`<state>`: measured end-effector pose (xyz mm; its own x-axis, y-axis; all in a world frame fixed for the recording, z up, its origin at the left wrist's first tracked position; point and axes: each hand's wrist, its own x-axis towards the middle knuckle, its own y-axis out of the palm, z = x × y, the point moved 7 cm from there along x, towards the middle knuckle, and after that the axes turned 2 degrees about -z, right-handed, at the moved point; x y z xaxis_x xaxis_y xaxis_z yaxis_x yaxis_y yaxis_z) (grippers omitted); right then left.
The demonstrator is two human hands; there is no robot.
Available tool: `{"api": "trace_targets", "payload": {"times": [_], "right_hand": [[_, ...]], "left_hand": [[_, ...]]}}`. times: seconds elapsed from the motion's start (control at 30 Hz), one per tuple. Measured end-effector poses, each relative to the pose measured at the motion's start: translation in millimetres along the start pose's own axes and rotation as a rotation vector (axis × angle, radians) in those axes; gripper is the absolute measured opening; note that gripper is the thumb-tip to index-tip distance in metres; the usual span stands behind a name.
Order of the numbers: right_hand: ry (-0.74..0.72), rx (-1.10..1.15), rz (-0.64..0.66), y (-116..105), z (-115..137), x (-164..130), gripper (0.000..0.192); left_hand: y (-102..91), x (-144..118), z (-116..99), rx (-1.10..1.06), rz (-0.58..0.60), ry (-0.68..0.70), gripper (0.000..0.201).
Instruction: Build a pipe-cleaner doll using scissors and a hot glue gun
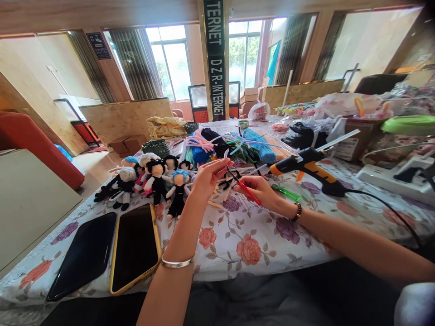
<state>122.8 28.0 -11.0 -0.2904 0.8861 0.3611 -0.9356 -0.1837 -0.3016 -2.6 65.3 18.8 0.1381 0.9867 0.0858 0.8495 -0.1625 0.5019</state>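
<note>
Red pipe cleaner [247, 189] in hands; dolls [152, 179] left, glue gun [307, 166] right.

Two phones [136, 246] lie side by side on the floral tablecloth [258, 235]. About eight small dolls [154, 179] lie clustered together behind them; the exact number is hard to tell where they overlap. One glue gun [307, 167] rests on the table. Two hands are at work: the left hand [209, 176] and the right hand [260, 190]. Each wrist carries one bracelet. The pipe cleaners [238, 147] are piled too thickly to count.
</note>
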Motion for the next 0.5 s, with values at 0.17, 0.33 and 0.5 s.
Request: {"api": "trace_targets", "payload": {"times": [0.17,0.33,0.5], "right_hand": [[-0.004,0.001,0.007,1.0,-0.6,-0.5,0.044],[-0.011,-0.007,-0.002,0.4,0.4,-1.0,0.043],[-0.008,-0.01,0.003,0.9,1.7,-0.4,0.044]], "left_hand": [[-0.9,0.4,0.3,0.016,-0.007,0.002,0.006],[-0.3,0.0,0.1,0.027,0.006,0.004,0.007],[-0.4,0.1,0.3,-0.004,-0.003,-0.01,0.006]]}}
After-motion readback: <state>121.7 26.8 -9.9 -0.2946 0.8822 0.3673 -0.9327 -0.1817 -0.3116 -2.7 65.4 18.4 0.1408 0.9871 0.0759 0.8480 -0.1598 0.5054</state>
